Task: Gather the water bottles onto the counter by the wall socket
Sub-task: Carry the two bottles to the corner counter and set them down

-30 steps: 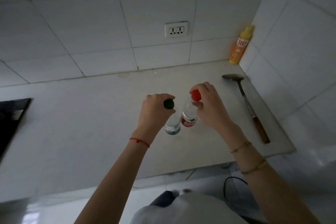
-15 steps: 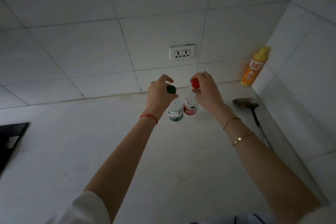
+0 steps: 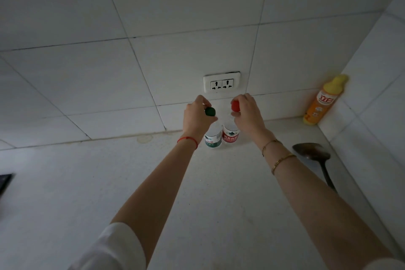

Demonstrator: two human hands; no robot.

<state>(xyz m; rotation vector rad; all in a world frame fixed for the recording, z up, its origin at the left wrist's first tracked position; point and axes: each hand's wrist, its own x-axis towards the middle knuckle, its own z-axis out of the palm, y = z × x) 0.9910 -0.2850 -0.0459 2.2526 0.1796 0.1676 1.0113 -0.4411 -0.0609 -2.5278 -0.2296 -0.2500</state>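
Two small clear water bottles stand side by side on the white counter (image 3: 219,193), just below the wall socket (image 3: 221,82). The green-capped bottle (image 3: 213,139) has a green label; my left hand (image 3: 197,119) grips its neck under the cap. The red-capped bottle (image 3: 230,136) has a red label; my right hand (image 3: 247,114) holds it by the neck and cap. Both bottles look upright with their bases on or very near the counter, close to the wall.
An orange bottle with a yellow cap (image 3: 322,101) stands in the back right corner. A dark metal ladle (image 3: 315,155) lies along the right wall. The edge of a black hob (image 3: 5,182) shows at far left.
Both hands have carried the two bottles away from the counter's front part to the back, under the socket. The camera has moved in closer to the wall.
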